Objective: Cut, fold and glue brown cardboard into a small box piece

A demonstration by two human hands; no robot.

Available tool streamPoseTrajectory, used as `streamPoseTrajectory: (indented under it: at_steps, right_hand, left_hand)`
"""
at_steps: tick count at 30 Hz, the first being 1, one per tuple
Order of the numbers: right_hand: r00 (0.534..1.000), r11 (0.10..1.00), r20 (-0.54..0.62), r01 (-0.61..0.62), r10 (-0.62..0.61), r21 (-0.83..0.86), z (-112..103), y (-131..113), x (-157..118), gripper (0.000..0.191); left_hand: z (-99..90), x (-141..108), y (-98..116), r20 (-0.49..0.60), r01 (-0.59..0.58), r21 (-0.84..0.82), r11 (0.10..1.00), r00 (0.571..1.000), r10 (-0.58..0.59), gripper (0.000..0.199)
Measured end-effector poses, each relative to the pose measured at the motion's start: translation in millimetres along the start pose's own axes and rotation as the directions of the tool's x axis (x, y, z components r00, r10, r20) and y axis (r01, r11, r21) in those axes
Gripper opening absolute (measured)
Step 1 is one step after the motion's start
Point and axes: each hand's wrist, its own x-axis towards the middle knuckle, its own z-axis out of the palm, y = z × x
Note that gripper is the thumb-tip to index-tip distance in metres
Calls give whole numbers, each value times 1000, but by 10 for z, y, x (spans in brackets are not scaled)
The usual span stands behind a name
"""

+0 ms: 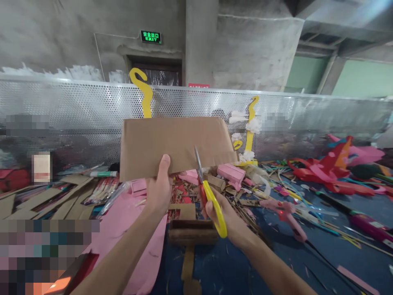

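My left hand (159, 186) grips a sheet of brown cardboard (153, 143) by its lower edge, thumb on the near face and fingers behind it. The sheet stands raised above the table, facing me. In my right hand (219, 209) is a pair of scissors (216, 213) with yellow and red handles. The blades point up and lie against the lower edge of the cardboard, right of my left thumb. Whether they bite into it I cannot tell. Below, a small brown cardboard box shape (193, 232) sits on the blue table with a flat cardboard strip (188, 264) before it.
A pink glue gun (287, 215) with a black cord lies at right, near a purple tool (370, 227). Pink sheet material (132, 237) spreads at left beside cardboard strips (66, 194). Scraps cover the middle. A perforated metal panel (184, 102) stands behind, with yellow hooked shapes (252, 131) before it.
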Motion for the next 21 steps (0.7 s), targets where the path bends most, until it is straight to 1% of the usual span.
streamPoseTrajectory:
  at_steps: [4, 6, 8, 10, 12, 13, 14, 15, 16, 17, 18, 19, 20, 21]
  right_hand:
    - [999, 1000, -47, -2, 1, -22, -30, 40, 40, 64]
    - [1000, 1000, -25, -14, 13, -8, -48, 40, 53, 60]
    - [999, 999, 10, -41, 41, 35, -66, 21, 47, 55]
    - [995, 993, 57, -85, 81, 76, -86, -8, 18, 53]
    - [980, 987, 157, -140, 126, 80, -109, -21, -26, 55]
    - [964, 983, 219, -168, 148, 73, -121, -15, -47, 57]
    - [949, 980, 271, -188, 164, 68, -133, 1, -62, 59]
    - [940, 976, 292, -204, 174, 74, -145, 28, -68, 61]
    - [947, 972, 271, -209, 175, 103, -158, 65, -63, 61]
    - [963, 968, 211, -200, 165, 153, -175, 109, -46, 60]
    - [981, 962, 126, -173, 149, 212, -196, 159, -19, 59]
    - [990, 953, 36, -138, 133, 271, -224, 211, 14, 58]
    - [992, 942, -42, -98, 117, 320, -259, 261, 51, 57]
    - [990, 933, -96, -65, 106, 353, -300, 307, 86, 57]
  left_hand:
    - [72, -14, 120, 10, 5, -184, 983, 1000, -3, 54]
    - [99, -26, 138, -4, 15, -250, 968, 1000, -16, 54]
    - [113, -19, 131, -43, 22, -292, 956, 998, -36, 54]
    - [99, 42, 136, -80, 10, -330, 944, 996, -38, 50]
    - [29, 181, 191, -110, -15, -384, 923, 994, -29, 35]
    - [-34, 277, 241, -139, -25, -432, 902, 989, -40, 21]
    - [-115, 385, 302, -206, -49, -473, 880, 977, -56, 9]
    - [-209, 495, 370, -235, -67, -483, 873, 970, -56, 5]
    - [-311, 599, 438, -252, -75, -481, 873, 966, -56, 10]
    - [-412, 690, 497, -251, -59, -474, 879, 965, -70, 12]
    - [-504, 762, 542, -234, -41, -459, 888, 969, -76, 11]
    - [-583, 813, 568, -168, 16, -411, 912, 981, -93, 11]
    - [-643, 843, 573, -134, 58, -380, 923, 984, -117, 12]
    - [-683, 855, 558, -103, 91, -349, 933, 985, -135, 14]
